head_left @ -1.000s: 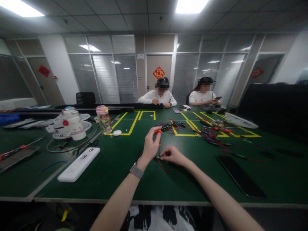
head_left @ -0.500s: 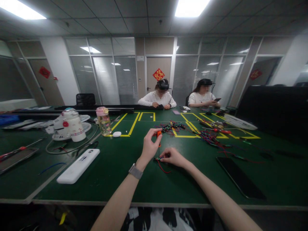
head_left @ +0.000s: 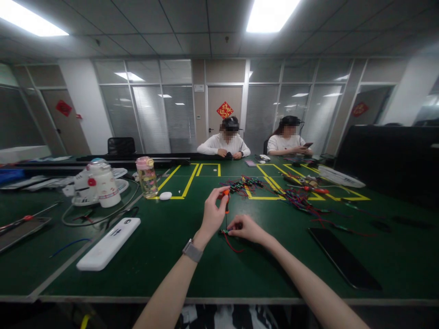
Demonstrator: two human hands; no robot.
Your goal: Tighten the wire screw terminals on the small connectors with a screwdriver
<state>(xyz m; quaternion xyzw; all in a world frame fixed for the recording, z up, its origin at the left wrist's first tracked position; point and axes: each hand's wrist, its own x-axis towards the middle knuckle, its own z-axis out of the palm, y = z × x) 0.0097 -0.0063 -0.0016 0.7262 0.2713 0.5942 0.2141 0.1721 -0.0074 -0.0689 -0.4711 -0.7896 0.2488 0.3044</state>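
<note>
My left hand (head_left: 214, 210) is closed around the orange and black handle of a screwdriver (head_left: 227, 208), held upright. Its thin shaft points down onto a small green circuit board (head_left: 224, 232) on the table. Fingers of my right hand (head_left: 247, 230) pinch the board's right end and keep it against the tabletop. A red wire (head_left: 233, 247) runs from the board and curls toward me. Just beyond my hands lies a heap of similar boards with red and dark wires (head_left: 248, 183).
A second pile of wired boards (head_left: 298, 198) spreads to the right. Nearer me lies a black phone (head_left: 343, 258). On my left are a white power bank (head_left: 109, 244), a clear bottle (head_left: 147, 178) and a white flask (head_left: 106, 185). Two people sit across the green table (head_left: 164, 278).
The view has tilted up slightly, so everything sits a little lower. My left fingers have shifted slightly on the screwdriver handle; my right hand still pins the board.
</note>
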